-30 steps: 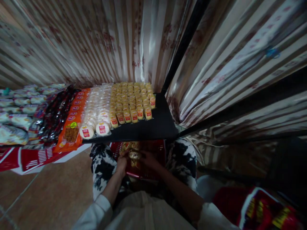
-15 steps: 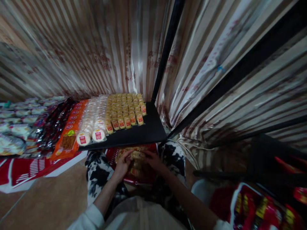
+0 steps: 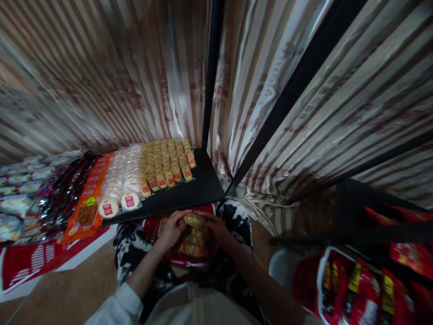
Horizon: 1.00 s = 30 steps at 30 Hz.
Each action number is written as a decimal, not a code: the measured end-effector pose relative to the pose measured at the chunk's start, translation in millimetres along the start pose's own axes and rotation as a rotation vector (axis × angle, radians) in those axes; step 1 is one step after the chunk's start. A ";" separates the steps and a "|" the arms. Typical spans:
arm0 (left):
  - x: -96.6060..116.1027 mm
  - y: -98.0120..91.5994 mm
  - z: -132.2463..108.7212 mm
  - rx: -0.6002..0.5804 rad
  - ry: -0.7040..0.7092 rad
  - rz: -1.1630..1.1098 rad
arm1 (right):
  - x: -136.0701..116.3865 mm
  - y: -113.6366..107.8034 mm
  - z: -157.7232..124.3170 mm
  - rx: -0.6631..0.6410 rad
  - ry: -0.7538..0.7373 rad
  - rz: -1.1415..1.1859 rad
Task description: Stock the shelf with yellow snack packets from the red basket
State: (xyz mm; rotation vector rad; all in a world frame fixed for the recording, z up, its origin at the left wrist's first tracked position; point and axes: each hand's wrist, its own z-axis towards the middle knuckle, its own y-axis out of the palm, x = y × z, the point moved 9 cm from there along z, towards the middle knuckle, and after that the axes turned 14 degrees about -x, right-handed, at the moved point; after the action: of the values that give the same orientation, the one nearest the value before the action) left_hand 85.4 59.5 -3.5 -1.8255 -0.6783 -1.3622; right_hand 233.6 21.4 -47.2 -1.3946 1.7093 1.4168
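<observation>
The striped curtain and black pole fill more of the view than a second ago. The black surface carries rows of yellow packs. Just below its front edge, over the red basket on the lap, the left hand and right hand have risen, fingers curled round the biscuit pack held between them.

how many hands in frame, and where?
2. Left hand grips the packet from its left; right hand grips it from its right, both over the red basket. No other hands show.
</observation>
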 end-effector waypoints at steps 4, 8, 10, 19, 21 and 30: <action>-3.4 -3.6 -1.5 0.058 -0.054 -0.084 | -3.0 -0.7 -2.0 -0.062 -0.035 0.088; -6.2 -3.0 -4.7 0.076 -0.105 -0.265 | -18.0 7.5 -6.0 -0.198 -0.135 -0.001; -4.1 -1.2 -5.8 0.069 -0.114 -0.345 | -28.3 8.8 -8.6 -0.213 -0.208 -0.117; 6.2 -0.6 -8.6 0.068 -0.093 -0.383 | -48.3 15.3 -14.6 -0.243 -0.322 -0.312; 8.0 -1.2 -7.9 0.073 -0.104 -0.356 | -43.6 12.6 -11.9 -0.228 -0.291 -0.290; 6.8 11.0 12.1 0.083 -0.273 -0.437 | 1.4 2.6 -5.8 0.038 -0.036 0.170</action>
State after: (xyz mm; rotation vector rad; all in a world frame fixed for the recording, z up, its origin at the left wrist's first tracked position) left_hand 102.7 62.8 -1.6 -1.8828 -1.3195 -1.3348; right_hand 232.0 15.3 -45.5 -1.2199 1.8586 1.4815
